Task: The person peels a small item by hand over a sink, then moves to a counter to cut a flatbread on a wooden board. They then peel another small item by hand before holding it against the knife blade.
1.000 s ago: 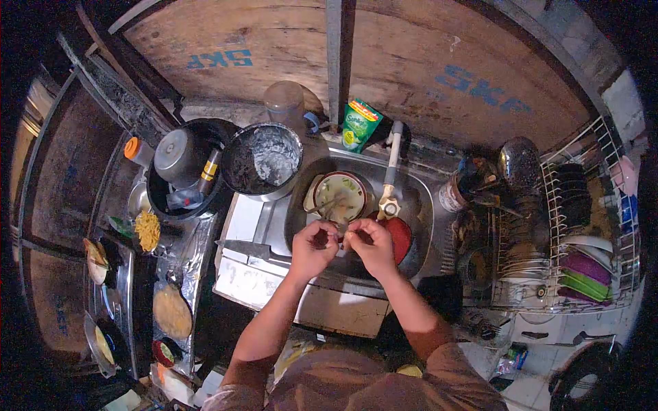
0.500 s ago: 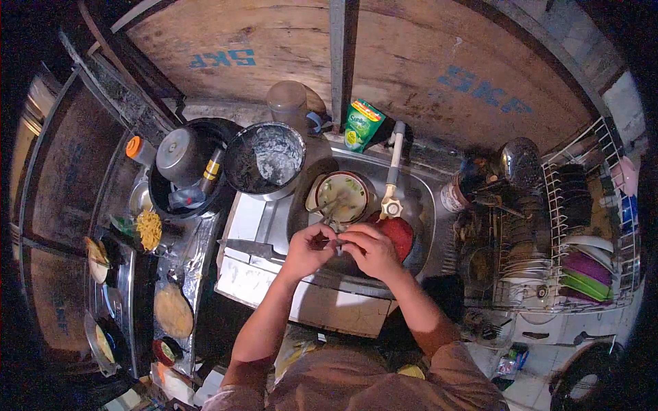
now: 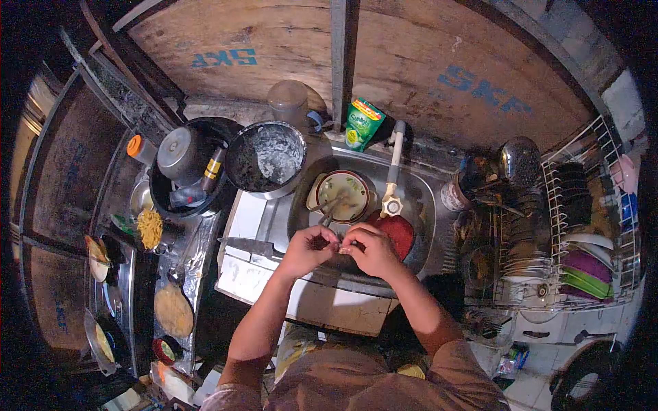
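Note:
My left hand (image 3: 310, 251) and my right hand (image 3: 373, 251) are close together over the front of the metal sink (image 3: 430, 205). The fingers of both are pinched, their tips nearly touching. Whatever is between them is too small to make out. Just beyond the hands, a brown-rimmed bowl (image 3: 369, 196) in the sink holds cloudy liquid and the ends of some utensils (image 3: 329, 214). A red round item (image 3: 400, 237) lies beside my right hand, partly covered by it. Above it hangs the pale tap (image 3: 391, 205).
Left of the sink, a large knife (image 3: 252, 246) lies on the white counter. Behind it stand a whitish-stained pot (image 3: 279, 154) and a black tub (image 3: 159, 195) of dishes. A green Sunlight pouch (image 3: 363, 125) leans behind the sink. At right is a dish rack (image 3: 548, 198).
My fingertips have drawn slightly apart from their earlier overlap, and my right fingers are more curled. The bowl and the other things stay in place.

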The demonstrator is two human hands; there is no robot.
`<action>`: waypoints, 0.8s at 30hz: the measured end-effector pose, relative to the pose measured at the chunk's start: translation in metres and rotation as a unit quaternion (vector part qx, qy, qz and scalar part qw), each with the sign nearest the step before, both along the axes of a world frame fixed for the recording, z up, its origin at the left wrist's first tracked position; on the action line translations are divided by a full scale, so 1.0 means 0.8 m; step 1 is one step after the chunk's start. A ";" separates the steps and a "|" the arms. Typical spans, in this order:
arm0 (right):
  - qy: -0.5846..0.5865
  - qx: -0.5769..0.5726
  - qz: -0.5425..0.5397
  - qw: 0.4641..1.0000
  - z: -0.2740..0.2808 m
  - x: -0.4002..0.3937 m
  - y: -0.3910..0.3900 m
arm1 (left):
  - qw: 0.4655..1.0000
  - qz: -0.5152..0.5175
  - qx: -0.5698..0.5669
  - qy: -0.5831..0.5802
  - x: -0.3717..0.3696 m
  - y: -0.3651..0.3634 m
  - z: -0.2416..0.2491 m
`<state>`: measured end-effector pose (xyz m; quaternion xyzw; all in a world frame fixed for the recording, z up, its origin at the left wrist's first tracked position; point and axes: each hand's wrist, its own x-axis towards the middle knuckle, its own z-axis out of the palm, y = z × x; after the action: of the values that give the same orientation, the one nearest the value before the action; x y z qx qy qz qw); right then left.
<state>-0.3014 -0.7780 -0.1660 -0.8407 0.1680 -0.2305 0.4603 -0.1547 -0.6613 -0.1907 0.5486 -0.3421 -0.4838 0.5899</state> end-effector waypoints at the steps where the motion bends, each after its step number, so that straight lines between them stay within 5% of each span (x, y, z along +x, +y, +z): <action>1: -0.001 -0.008 0.001 1.000 -0.001 0.000 0.000 | 1.000 0.006 -0.004 -0.006 -0.001 0.000 -0.001; 14: 0.069 -0.103 0.041 0.991 -0.008 0.002 0.010 | 0.996 0.056 0.016 0.063 -0.011 -0.002 -0.021; 24: -0.010 -0.101 0.027 0.994 -0.025 -0.006 0.009 | 0.949 0.079 0.060 0.300 -0.010 -0.002 -0.011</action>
<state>-0.3060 -0.7711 -0.1863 -0.8847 0.1165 -0.2426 0.3807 -0.1627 -0.6631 -0.1997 0.4376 -0.0755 -0.5977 0.6676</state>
